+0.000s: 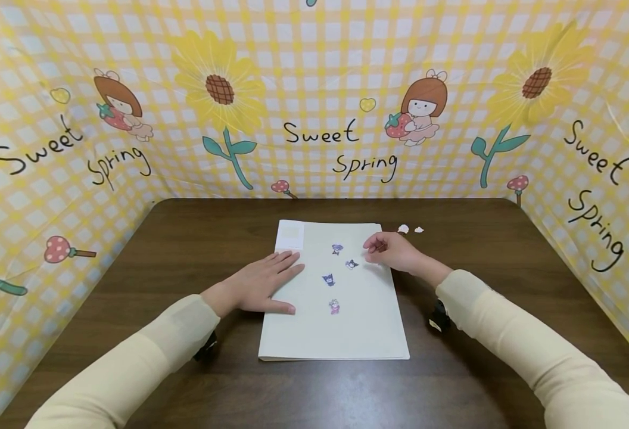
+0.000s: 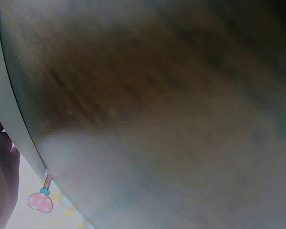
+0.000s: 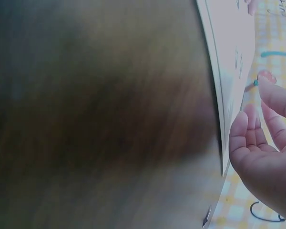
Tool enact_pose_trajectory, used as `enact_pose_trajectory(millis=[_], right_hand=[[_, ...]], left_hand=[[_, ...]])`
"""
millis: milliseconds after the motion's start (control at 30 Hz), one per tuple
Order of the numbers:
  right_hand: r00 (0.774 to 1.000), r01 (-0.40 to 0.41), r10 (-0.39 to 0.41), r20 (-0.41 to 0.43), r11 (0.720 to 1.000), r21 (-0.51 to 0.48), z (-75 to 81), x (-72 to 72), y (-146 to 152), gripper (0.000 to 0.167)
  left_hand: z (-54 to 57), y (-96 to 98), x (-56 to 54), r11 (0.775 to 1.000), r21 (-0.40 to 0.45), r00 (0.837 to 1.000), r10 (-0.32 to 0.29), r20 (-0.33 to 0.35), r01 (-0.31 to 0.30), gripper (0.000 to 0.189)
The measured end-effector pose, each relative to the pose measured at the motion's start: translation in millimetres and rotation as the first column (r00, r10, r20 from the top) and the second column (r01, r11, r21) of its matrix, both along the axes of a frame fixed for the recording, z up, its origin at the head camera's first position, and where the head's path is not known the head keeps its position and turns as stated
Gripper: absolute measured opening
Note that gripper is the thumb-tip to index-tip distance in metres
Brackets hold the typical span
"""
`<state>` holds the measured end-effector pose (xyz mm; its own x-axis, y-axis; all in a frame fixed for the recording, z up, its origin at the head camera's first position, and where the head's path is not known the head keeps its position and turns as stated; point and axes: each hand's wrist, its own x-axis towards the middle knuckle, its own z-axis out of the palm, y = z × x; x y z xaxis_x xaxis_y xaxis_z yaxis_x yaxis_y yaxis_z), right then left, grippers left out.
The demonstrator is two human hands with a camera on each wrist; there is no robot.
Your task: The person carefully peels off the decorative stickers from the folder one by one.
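A white booklet (image 1: pixel 346 333) lies on the brown table, with several small cartoon stickers on its top page. Two purple-and-dark stickers, one upper (image 1: pixel 337 249) and one to its right (image 1: pixel 351 264), sit above a dark one (image 1: pixel 328 280) and a pink one (image 1: pixel 335 306). My left hand (image 1: pixel 266 283) rests flat on the booklet's left edge, fingers spread. Over the right edge hovers my right hand (image 1: pixel 392 252), also seen in the right wrist view (image 3: pixel 267 152); its fingers are loosely bent, and nothing shows between them. The left wrist view catches mostly blurred table.
Two small pale scraps, one larger (image 1: pixel 403 229) and one smaller (image 1: pixel 419 230), lie beyond the right hand. A whitish square slip (image 1: pixel 290 235) is at the booklet's upper left corner. A yellow checked cloth (image 1: pixel 314 77) surrounds the table's back and sides.
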<state>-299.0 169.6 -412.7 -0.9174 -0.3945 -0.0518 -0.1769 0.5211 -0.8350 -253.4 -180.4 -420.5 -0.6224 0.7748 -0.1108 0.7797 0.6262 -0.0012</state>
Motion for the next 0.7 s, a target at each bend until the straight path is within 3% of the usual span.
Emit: enact_pose_trajectory(millis=[333,700], right_hand=[[0.996,-0.095,0.095,0.000,0.995,0.027,-3.9,-1.2,-18.4,0.021],[0.991,-0.124,0.128,-0.037,0.987,0.103,-5.9,-4.2,-30.5,0.017]], left_hand=[[0.4,0.0,0.7,1.000,0.008,1.000,-0.002,0.005,0.002,0.099],[-0.6,-0.6,0.5,1.000,0.013,1.000,-0.007,0.000,0.007,0.098]])
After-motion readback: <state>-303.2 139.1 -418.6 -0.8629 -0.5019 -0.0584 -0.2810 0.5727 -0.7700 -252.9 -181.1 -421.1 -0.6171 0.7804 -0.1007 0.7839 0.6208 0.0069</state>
